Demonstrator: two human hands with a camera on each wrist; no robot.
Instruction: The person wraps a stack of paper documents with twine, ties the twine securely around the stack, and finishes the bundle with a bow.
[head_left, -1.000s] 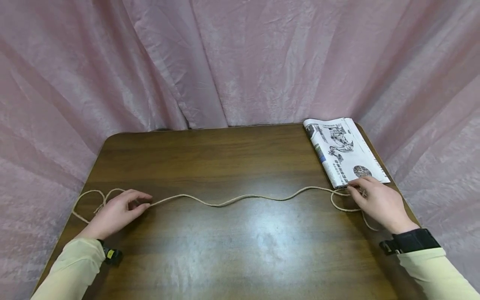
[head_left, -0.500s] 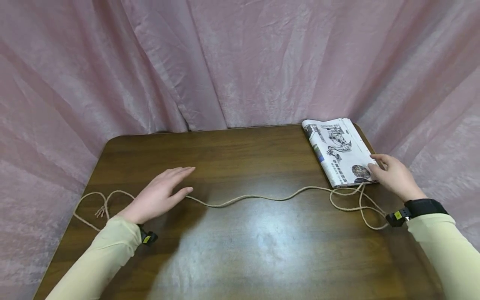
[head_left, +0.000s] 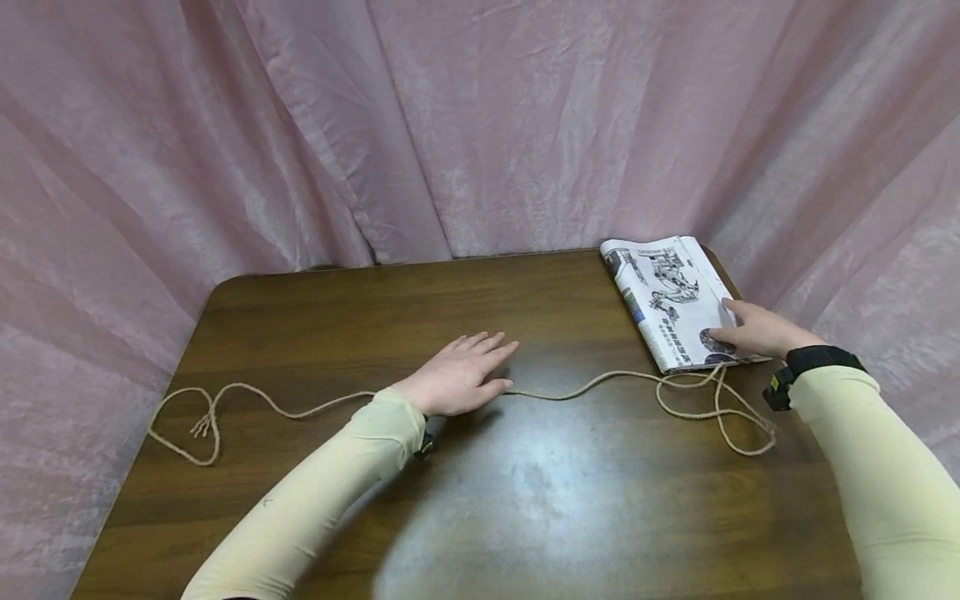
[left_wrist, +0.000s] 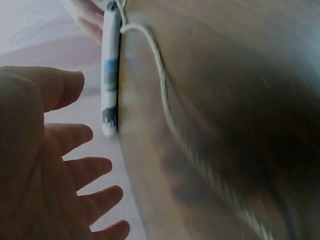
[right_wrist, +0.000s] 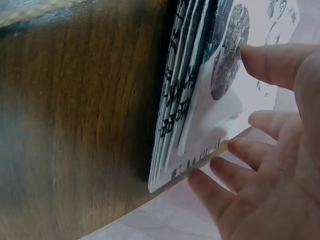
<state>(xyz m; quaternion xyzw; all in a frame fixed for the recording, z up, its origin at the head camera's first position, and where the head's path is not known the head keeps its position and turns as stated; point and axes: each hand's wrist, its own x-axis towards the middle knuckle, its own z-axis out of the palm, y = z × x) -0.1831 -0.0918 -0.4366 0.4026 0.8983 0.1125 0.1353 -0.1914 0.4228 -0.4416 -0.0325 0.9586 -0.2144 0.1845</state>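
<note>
A thin beige rope (head_left: 558, 397) lies in a wavy line across the table, looped at both ends. My left hand (head_left: 457, 377) is over the middle of it, palm down with fingers spread and holding nothing; the rope passes below the palm in the left wrist view. At the right, a folded newspaper (head_left: 663, 300) with printed drawings lies near the table's far corner. My right hand (head_left: 757, 331) is at its right edge. In the right wrist view the thumb (right_wrist: 270, 65) reaches over the printed top, while the extended fingers (right_wrist: 250, 152) are along the side edge.
The brown wooden table (head_left: 360, 308) has a pink curtain (head_left: 510, 125) hanging behind and beside it. Frayed rope ends (head_left: 201, 427) lie by the left loop, and the right loops (head_left: 742, 446) lie just in front of the newspaper.
My left hand has let go of the rope at the left and moved right to the table's middle. My right hand has left the rope's right loops and gone to the newspaper's edge.
</note>
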